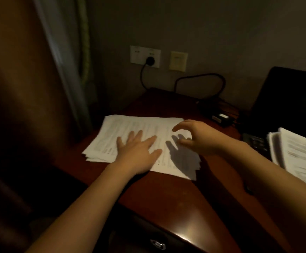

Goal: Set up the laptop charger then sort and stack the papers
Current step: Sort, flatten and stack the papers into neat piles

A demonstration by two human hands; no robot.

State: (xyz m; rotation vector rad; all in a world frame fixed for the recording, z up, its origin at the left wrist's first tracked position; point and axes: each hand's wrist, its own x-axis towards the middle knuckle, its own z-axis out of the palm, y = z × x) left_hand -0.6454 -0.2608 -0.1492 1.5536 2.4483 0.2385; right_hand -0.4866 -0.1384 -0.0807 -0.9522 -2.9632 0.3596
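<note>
The paper stack (139,128) lies flat at the desk's (176,198) left end, long axis roughly left to right along the wall, edges unevenly fanned, print too blurred to read. The left hand (139,152) presses on it with fingers straight and spread, while the right hand (198,137) hovers over its right part, fingers loosely curved, holding nothing. Behind, the charger brick (220,118) sits beside the laptop (291,99), its plug (150,60) in the wall socket (145,56); a second stack (302,157) lies on the right, label text illegible.
</note>
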